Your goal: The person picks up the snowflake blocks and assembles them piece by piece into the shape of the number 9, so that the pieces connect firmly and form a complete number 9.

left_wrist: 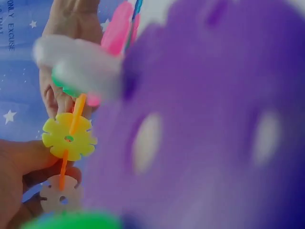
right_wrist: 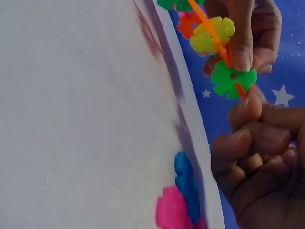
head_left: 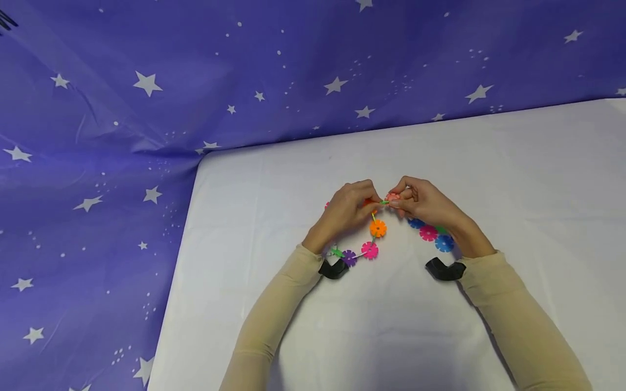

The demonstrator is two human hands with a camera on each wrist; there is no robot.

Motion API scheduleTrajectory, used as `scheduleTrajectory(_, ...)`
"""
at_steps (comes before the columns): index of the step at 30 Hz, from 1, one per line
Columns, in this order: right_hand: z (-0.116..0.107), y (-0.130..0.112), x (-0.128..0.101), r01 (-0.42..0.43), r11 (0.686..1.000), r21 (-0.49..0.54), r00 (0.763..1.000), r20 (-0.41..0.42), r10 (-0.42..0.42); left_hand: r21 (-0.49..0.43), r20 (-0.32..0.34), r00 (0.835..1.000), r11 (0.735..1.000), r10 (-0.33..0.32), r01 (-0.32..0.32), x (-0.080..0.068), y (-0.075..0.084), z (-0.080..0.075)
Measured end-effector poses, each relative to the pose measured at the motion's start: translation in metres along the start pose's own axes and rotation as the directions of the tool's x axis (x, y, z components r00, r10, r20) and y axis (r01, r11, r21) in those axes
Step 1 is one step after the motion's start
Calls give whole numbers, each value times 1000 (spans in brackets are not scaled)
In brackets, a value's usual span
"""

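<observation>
- The left grip [head_left: 348,203] is closed to a pinch, its thumb on the green disc [right_wrist: 233,78].
- The right grip [head_left: 425,198] faces it just beside, thumb and finger also pinched, on the red disc [head_left: 393,196]; its remaining fingers curl loosely.
- The green disc and red disc meet between the two grips; whether their slots are fully pushed together cannot be told.
- The chain [right_wrist: 212,33] of notched discs runs from the left grip; a yellow disc [left_wrist: 69,137] and a white disc [left_wrist: 62,193] are near the left fingers.
- Nearer the body than the left grip hang or lie an orange disc [head_left: 378,228], a pink disc [head_left: 369,250] and a purple disc [head_left: 349,258], the last close to the left wrist.
- Below the right grip, by its wrist, are two blue discs [head_left: 444,243] with another pink one [head_left: 428,233] between; whether they join the chain is unclear.
- Under both grips spreads the white surface [head_left: 548,217].
- Beyond both grips hangs a blue cloth [head_left: 274,70] with white stars.
- In the left wrist view, sideways writing [left_wrist: 10,24] on the cloth reads "ONLY EXCUSE", with "THAT" on the next line; the remainder is cut off.
</observation>
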State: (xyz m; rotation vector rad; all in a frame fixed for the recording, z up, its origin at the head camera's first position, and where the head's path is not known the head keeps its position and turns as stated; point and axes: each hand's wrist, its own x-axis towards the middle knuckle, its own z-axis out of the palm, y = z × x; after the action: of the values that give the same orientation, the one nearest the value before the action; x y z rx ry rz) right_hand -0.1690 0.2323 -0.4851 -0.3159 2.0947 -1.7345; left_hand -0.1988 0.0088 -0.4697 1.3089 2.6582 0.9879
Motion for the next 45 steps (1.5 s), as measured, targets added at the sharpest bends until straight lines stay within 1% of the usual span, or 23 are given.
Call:
scheduleTrajectory(2, 2, 0, 2, 4, 1000, -9, 1000, 4, -4, -5, 5, 1000, 1000, -5, 5, -2, 0, 1)
scheduleTrajectory(5, 3, -2, 4, -23, 999, -46, 1000, -9, 22, -13, 11, 998, 998, -54, 55, -4, 0, 2)
scheduleTrajectory(7, -1, -4, 3, -31, 993, -114, 999, -23, 28, -10, 18, 994, 994, -110, 110, -4, 0, 0)
scheduleTrajectory(9, -11, -5, -1, -25, 972, -233, 998, -56, 12, 1, 30, 986, 987, -163, 163, -5, -2, -1)
scheduleTrajectory(11, -26, -5, -9, -20, 923, -385, 995, -94, -17, 20, 49, 978, 979, -203, 203, -5, -4, -4)
scheduleTrajectory(13, -43, -3, -17, -57, 860, -506, 992, -127, -8, 46, 68, 971, 973, -229, 227, -6, -6, -6)
scheduleTrajectory(15, -57, 0, -25, -100, 798, -594, 990, -141, 20, 63, 82, 966, 969, -243, 239, -7, -9, -8)
scheduleTrajectory(17, -65, 3, -30, -134, 765, -630, 989, -133, 64, 70, 93, 963, 966, -253, 248, -8, -11, -10)
scheduleTrajectory(18, -66, 3, -31, -136, 759, -636, 990, -119, 78, 71, 97, 961, 965, -257, 251, -8, -11, -11)
scheduleTrajectory(19, -66, 4, -31, -120, 755, -645, 992, -98, 74, 70, 101, 960, 965, -261, 254, -8, -12, -11)
scheduleTrajectory(24, -54, -1, -25, -9, 743, -669, 999, 20, 30, 55, 150, 951, 963, -271, 266, -7, -13, -14)
scheduleTrajectory(26, -49, -3, -23, 5, 737, -676, 999, 36, 26, 52, 173, 948, 964, -267, 262, -7, -13, -16)
scheduleTrajectory(29, -43, -4, -22, -11, 741, -672, 999, 24, 36, 52, 205, 944, 966, -258, 253, -7, -15, -18)
scheduleTrajectory(33, -39, -3, -21, -34, 748, -663, 999, 9, 53, 64, 275, 933, 973, -232, 223, -10, -15, -23)
scheduleTrajectory(35, -39, -3, -21, -53, 748, -662, 998, -8, 63, 73, 324, 921, 976, -219, 206, -11, -12, -28)
scheduleTrajectory(37, -41, -3, -22, -81, 743, -664, 997, -42, 71, 94, 367, 904, 975, -221, 200, -9, -6, -34)
scheduleTrajectory(39, -44, -4, -23, -111, 734, -669, 993, -93, 66, 121, 395, 887, 971, -240, 208, -6, 1, -39)
scheduleTrajectory(41, -48, -5, -25, -133, 722, -679, 988, -145, 46, 155, 401, 871, 959, -282, 239, 0, 9, -41)
scheduleTrajectory(43, -50, -5, -27, -146, 716, -682, 982, -187, 22, 194, 385, 859, 939, -338, 283, 6, 17, -37)
scheduleTrajectory(45, -48, -6, -26, -131, 723, -679, 980, -197, -6, 245, 353, 846, 912, -401, 330, 12, 22, -28)
